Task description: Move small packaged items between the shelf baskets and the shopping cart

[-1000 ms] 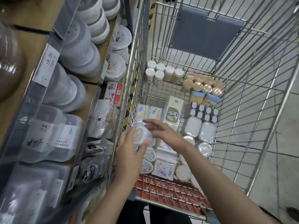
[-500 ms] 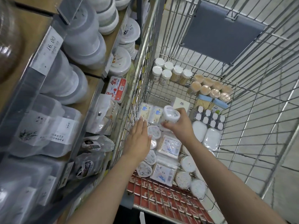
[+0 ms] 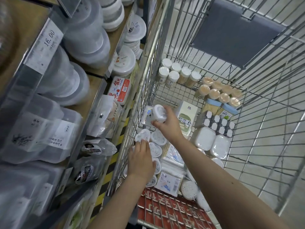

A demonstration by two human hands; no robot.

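My right hand (image 3: 166,125) grips a small round clear plastic container (image 3: 158,113), held above the left side of the wire shopping cart (image 3: 149,76). My left hand (image 3: 141,160) reaches down inside the cart with fingers extended, touching several similar clear round containers (image 3: 157,138) lying along the cart's left wall. One of them, a tilted container (image 3: 142,136), sits just beyond my left fingertips. Whether the left fingers hold anything is hidden by the back of the hand.
The cart also holds white-capped jars (image 3: 172,75), toothpick tubs (image 3: 220,93), flat packets (image 3: 170,179), white oval boxes (image 3: 204,138) and a folded red child seat (image 3: 165,209). Shelves on the left carry stacked plastic tubs (image 3: 85,38), bagged goods (image 3: 94,147) and a price tag (image 3: 43,47).
My right hand lifted the round container up and left, toward the cart's left wall. My left hand let go of it and dropped onto the containers on the cart floor.
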